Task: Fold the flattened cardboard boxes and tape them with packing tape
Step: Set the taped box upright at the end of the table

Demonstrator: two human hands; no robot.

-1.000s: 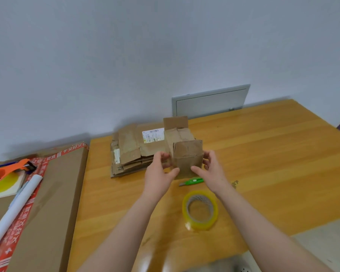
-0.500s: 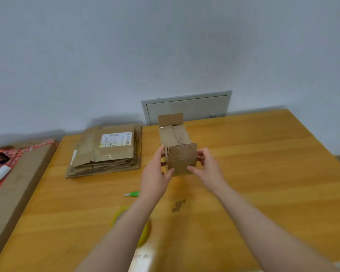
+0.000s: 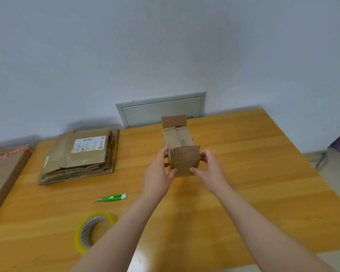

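At the centre of the frame a small box [image 3: 182, 152] is gripped from both sides. The left hand [image 3: 158, 173] wraps its left side, thumb on the near face and fingers curled round the side wall. The right hand [image 3: 210, 171] mirrors it on the right, thumb tip pressed low on the near face. The near end flaps are folded shut, and at the far end one flap stands upright. Whether the box rests on the table [image 3: 253, 173] or is held just above it cannot be told.

In the left middle of the frame a stack [image 3: 81, 156] of flattened boxes lies on the table, the top one bearing a white label. Below it lies a green knife [image 3: 111, 197], and lower still a tape roll [image 3: 86, 232], partly hidden by the left forearm. A large carton [image 3: 4, 169] with red-printed tape sits at the left edge. A grey panel [image 3: 161, 110] is set in the wall behind the box.
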